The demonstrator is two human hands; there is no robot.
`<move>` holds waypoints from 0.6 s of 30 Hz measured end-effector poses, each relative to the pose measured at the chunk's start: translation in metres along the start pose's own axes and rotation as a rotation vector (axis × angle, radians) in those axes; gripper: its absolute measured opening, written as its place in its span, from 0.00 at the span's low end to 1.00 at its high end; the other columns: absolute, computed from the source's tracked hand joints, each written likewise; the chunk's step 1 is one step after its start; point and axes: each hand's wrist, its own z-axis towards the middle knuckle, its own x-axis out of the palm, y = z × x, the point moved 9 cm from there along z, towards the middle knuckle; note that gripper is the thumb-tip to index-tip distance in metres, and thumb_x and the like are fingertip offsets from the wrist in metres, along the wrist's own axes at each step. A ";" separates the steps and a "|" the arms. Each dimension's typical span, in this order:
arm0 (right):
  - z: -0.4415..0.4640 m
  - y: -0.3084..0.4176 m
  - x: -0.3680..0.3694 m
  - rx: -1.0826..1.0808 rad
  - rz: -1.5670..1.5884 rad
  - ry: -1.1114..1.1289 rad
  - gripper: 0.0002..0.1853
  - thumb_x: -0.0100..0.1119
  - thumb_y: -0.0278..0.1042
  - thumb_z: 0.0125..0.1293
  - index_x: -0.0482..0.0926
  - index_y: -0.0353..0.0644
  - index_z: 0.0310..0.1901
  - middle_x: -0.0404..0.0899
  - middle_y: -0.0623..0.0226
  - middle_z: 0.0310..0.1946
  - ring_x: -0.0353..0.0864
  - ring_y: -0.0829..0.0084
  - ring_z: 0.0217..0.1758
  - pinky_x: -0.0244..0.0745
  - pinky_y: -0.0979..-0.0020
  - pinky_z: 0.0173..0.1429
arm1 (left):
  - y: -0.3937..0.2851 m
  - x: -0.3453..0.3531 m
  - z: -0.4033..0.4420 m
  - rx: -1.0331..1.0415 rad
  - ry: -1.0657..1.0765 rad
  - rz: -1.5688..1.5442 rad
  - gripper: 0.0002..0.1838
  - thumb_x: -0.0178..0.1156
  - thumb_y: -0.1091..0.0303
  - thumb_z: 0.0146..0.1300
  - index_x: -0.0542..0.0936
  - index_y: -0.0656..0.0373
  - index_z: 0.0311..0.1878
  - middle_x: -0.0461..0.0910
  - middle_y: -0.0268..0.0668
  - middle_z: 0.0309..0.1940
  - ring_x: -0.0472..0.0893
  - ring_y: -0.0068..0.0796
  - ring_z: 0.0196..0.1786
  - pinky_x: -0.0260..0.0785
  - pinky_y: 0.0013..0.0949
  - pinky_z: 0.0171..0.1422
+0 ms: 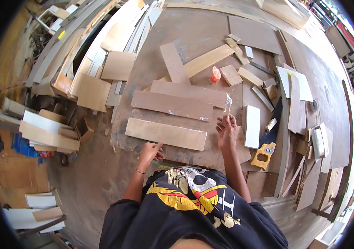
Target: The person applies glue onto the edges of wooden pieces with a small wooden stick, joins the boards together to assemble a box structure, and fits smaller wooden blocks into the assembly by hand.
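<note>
My right hand [227,132] is closed in a pinch on a thin stick [227,108], held upright with white paste at its top end. That tip is by the right end of a brown board [193,93]. My left hand [152,152] holds nothing; its index finger is stretched out at the lower edge of a light wooden board [166,133], and the other fingers are loosely bent. Whether the finger touches the wood I cannot tell. Between these boards lies another brown board [172,105] with white smears along its lower edge.
A handsaw [264,155] with a yellow handle lies to the right, beside a white-faced block [252,126]. An orange-red container [215,75] stands further back among wood offcuts. Wood panels [119,66] are stacked at the left, and long strips [282,145] lie at the right.
</note>
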 end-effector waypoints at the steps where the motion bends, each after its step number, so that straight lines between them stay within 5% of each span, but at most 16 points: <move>1: 0.005 0.004 0.001 -0.035 0.029 -0.031 0.08 0.54 0.38 0.68 0.73 0.45 0.44 0.74 0.72 0.26 0.66 0.85 0.24 0.62 0.83 0.29 | -0.019 0.001 0.002 0.130 -0.025 0.113 0.22 0.60 0.55 0.62 0.77 0.71 0.32 0.80 0.43 0.20 0.79 0.25 0.19 0.73 0.25 0.23; 4: 0.020 0.019 0.004 -0.116 -0.085 0.009 0.08 0.53 0.34 0.68 0.73 0.43 0.45 0.71 0.74 0.25 0.66 0.84 0.23 0.62 0.82 0.28 | -0.085 0.026 0.006 0.392 -0.065 0.173 0.18 0.64 0.59 0.58 0.78 0.69 0.33 0.81 0.42 0.23 0.80 0.24 0.22 0.71 0.25 0.25; 6: 0.031 0.031 0.008 -0.156 -0.154 -0.025 0.09 0.51 0.31 0.69 0.73 0.39 0.48 0.70 0.75 0.24 0.63 0.86 0.21 0.61 0.83 0.27 | -0.148 0.049 0.009 0.830 -0.193 0.298 0.16 0.67 0.62 0.55 0.77 0.67 0.36 0.81 0.41 0.25 0.81 0.27 0.27 0.73 0.29 0.31; 14: 0.090 0.051 0.019 -0.224 -0.538 -0.113 0.11 0.50 0.27 0.67 0.77 0.36 0.48 0.73 0.73 0.25 0.69 0.84 0.27 0.65 0.80 0.30 | -0.259 0.169 0.106 1.110 -0.167 0.357 0.35 0.70 0.64 0.49 0.64 0.65 0.58 0.74 0.51 0.51 0.77 0.42 0.52 0.71 0.36 0.53; 18: 0.119 0.036 0.020 -0.163 -0.673 -0.139 0.12 0.50 0.29 0.65 0.76 0.37 0.49 0.76 0.69 0.26 0.72 0.79 0.29 0.69 0.74 0.35 | -0.271 0.194 0.144 0.966 -0.160 0.437 0.49 0.71 0.63 0.46 0.52 0.66 0.67 0.61 0.54 0.62 0.62 0.48 0.66 0.55 0.41 0.69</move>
